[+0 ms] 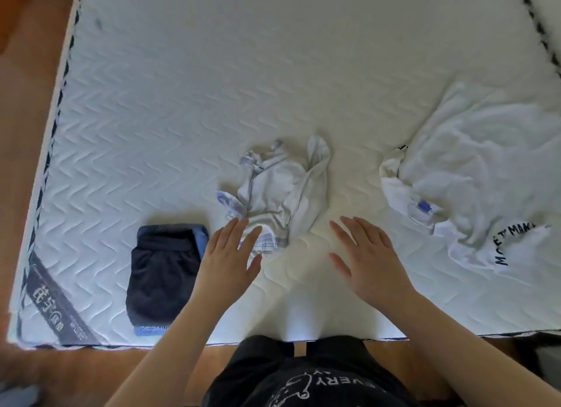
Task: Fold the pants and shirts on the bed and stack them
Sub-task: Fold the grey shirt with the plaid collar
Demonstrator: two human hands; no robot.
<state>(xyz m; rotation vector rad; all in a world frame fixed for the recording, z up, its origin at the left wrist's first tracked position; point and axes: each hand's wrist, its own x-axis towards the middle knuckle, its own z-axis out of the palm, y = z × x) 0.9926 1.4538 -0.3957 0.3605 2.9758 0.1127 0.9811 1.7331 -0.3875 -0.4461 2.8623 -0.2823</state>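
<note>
head view looks down on a white quilted mattress with a person standing at its near edge. taking the crumpled pale shirt in the middle as the landmark: down and to the left of it lies a folded dark navy garment with blue trim, flat on the mattress and apart from the shirt. the left hand sits at the shirt's lower left corner, fingers straight and spread, fingertips over the checked hem, gripping nothing; whether it presses the cloth or hovers just above cannot be told. the shirt itself is bunched, with one sleeve sticking up toward the far side. just right of the shirt's lower edge the right hand is flat with fingers extended, over bare mattress, holding nothing. well to the right of the shirt lies a rumpled white t-shirt with black lettering, unfolded.
</note>
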